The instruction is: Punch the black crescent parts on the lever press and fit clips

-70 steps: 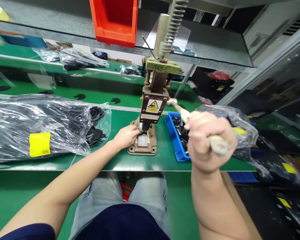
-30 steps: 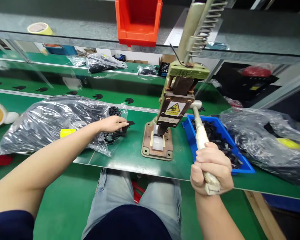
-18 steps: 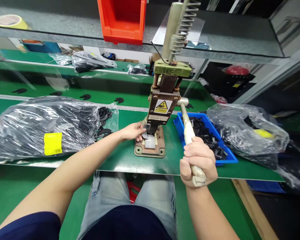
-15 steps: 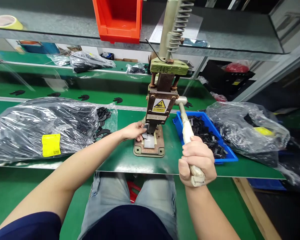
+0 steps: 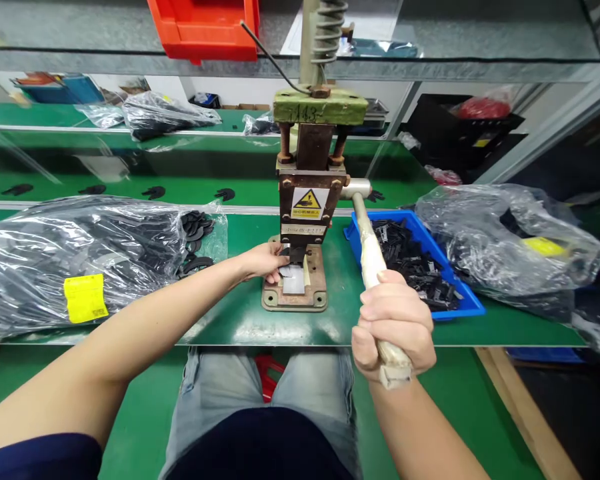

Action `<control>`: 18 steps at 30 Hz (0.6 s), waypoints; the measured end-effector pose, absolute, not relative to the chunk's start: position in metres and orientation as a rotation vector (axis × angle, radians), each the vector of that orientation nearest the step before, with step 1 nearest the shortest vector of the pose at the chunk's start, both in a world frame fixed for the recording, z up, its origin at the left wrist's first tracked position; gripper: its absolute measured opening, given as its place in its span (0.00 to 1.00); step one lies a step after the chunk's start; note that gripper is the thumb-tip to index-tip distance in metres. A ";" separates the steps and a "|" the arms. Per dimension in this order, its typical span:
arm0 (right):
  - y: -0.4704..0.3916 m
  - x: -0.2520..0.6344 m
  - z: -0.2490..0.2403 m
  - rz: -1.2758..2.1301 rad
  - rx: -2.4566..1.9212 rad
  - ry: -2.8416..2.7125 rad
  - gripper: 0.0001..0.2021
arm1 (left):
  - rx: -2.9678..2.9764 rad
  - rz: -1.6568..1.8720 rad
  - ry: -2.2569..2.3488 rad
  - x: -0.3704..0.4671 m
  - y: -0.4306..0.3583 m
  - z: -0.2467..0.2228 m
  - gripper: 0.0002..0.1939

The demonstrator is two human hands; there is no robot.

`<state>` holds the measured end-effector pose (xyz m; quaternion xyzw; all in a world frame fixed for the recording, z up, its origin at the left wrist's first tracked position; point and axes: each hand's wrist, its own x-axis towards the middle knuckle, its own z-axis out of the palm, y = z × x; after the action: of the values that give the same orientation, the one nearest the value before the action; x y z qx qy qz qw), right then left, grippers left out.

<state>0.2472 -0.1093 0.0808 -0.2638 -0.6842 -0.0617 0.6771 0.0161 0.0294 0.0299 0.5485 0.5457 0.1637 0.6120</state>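
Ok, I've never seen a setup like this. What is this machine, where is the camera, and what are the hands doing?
There is no robot here: the view comes from one camera on a person's head, looking forward and down. The tall metal thing looks like a lever press, with a warning sign on its front. The right hand has its grip closed around the lever. The left hand is at the press's base, pinching a thin dark piece, partly hidden. On the green table, a clear bag of black pieces lies to the left; to the right are a blue bin of small black parts and another clear bag. A red bin sits on the shelf above.
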 end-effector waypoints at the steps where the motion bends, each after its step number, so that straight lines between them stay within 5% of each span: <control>1: -0.109 0.247 0.081 -0.140 -0.607 -1.540 0.04 | 1.263 0.361 1.283 0.018 0.030 0.031 0.13; 10: -0.100 0.256 0.079 -0.158 -0.588 -1.523 0.07 | 1.822 0.579 1.309 0.018 -0.009 0.040 0.11; 14: -0.095 0.258 0.077 -0.154 -0.562 -1.509 0.10 | 2.136 0.508 1.260 -0.045 -0.023 0.046 0.12; 18: -0.094 0.261 0.077 -0.120 -0.545 -1.506 0.12 | 2.410 0.188 1.709 -0.140 -0.003 0.053 0.15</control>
<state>0.2612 -0.0939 0.0769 -0.2443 -0.6745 -0.0536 0.6946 -0.1401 -0.0026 0.0527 0.8107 0.5749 0.0633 0.0905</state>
